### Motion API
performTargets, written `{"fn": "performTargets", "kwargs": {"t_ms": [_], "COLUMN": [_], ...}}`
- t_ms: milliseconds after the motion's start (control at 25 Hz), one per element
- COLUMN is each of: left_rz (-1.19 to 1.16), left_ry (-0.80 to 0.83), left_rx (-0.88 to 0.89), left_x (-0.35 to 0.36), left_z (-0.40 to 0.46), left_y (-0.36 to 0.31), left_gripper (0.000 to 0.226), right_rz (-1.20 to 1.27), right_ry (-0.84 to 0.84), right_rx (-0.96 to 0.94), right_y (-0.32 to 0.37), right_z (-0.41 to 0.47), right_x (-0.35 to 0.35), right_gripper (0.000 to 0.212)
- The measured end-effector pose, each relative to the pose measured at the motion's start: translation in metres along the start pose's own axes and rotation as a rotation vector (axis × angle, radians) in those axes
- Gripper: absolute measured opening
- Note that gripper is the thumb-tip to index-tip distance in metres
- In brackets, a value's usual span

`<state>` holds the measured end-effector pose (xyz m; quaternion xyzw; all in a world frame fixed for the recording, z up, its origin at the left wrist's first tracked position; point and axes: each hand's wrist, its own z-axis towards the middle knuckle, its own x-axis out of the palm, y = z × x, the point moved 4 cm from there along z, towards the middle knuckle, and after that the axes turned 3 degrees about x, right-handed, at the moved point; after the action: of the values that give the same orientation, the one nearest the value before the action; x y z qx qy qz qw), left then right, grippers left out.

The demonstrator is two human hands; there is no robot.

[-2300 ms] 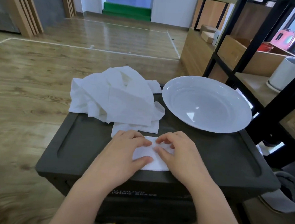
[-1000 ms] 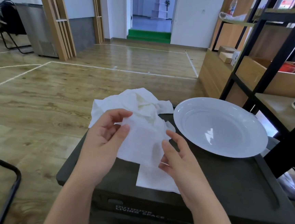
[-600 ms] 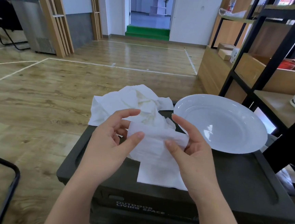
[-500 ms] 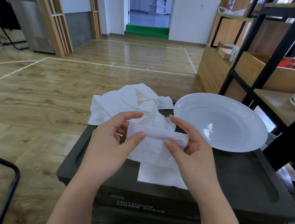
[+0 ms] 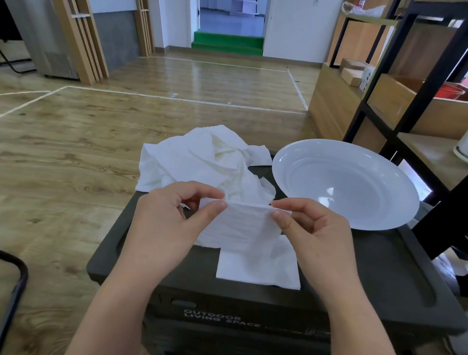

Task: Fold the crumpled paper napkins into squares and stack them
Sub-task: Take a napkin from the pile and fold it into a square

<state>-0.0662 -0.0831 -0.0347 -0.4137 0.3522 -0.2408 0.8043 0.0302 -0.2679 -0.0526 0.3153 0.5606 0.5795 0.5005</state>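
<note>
Napkin (image 5: 244,223), white paper, held above folded square (image 5: 259,267) on black box lid (image 5: 375,263). Left hand (image 5: 166,222) and right hand (image 5: 315,235) pinch its top corners. Likely light, limp, tear-prone; grip edges gently. Crumpled pile (image 5: 206,160) behind.

White napkin (image 5: 244,225) held up; folded square (image 5: 259,267) flat beneath; crumpled pile (image 5: 200,160) behind.

Two bare forearms come up from the near edge of the view, with no sleeves, gloves or cuffs on them. The left hand (image 5: 166,222) and the right hand (image 5: 318,235) wear no rings, watch or bracelet. The fingernails (image 5: 220,204) are short, plain and unpainted.
</note>
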Motion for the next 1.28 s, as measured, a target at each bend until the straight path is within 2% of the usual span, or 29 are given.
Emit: {"fn": "performTargets", "kwargs": {"t_ms": [120,240,320,400,440,520,600,720,800,960,1120,1280], "left_rz": [0.037,-0.015,-0.207,-0.359,-0.358,-0.327,-0.295,-0.147,-0.042,0.108,0.247,0.355], "left_ry": [0.003,0.059,0.112,0.155,0.144,0.098,0.114,0.156,0.153,0.119,0.146,0.114], "left_rx": [0.067,0.113,0.052,-0.057,-0.12,-0.248,-0.338,-0.396,-0.409,-0.428,-0.433,-0.383], "left_x": [0.002,0.008,0.011,0.016,0.019,0.024,0.032,0.042,0.046,0.044,0.043,0.043], "left_z": [0.001,0.004,0.004,0.002,0.001,-0.001,-0.004,-0.008,-0.01,-0.012,-0.012,-0.015], "left_y": [-0.003,-0.005,-0.004,0.003,0.009,0.021,0.029,0.036,0.041,0.043,0.042,0.04], "left_gripper": [0.016,0.009,0.004,0.018,0.023,0.021,0.018,0.021,0.019,0.02,0.015,0.015], "right_rz": [-0.073,-0.098,0.043,0.176,0.18,0.099,-0.053,-0.461,-0.611,-0.702,-0.745,-0.743], "right_ry": [0.001,0.09,0.132,0.134,0.131,0.106,-0.008,-0.148,-0.138,-0.125,-0.138,-0.144], "right_rx": [-0.009,-0.004,0.03,0.081,0.098,0.133,0.179,0.192,0.218,0.272,0.315,0.351], "right_y": [0.001,0.002,0.002,0.001,-0.001,-0.007,-0.016,-0.024,-0.026,-0.029,-0.033,-0.033], "right_z": [0.0,0.001,-0.001,-0.002,-0.001,0.0,0.003,0.004,0.002,-0.001,-0.002,-0.002], "right_x": [-0.002,0.002,0.005,0.007,0.008,0.011,0.008,-0.001,-0.002,-0.003,-0.006,-0.008], "right_gripper": [0.017,0.024,0.016,0.009,0.009,0.017,0.033,0.045,0.046,0.053,0.049,0.02]}}
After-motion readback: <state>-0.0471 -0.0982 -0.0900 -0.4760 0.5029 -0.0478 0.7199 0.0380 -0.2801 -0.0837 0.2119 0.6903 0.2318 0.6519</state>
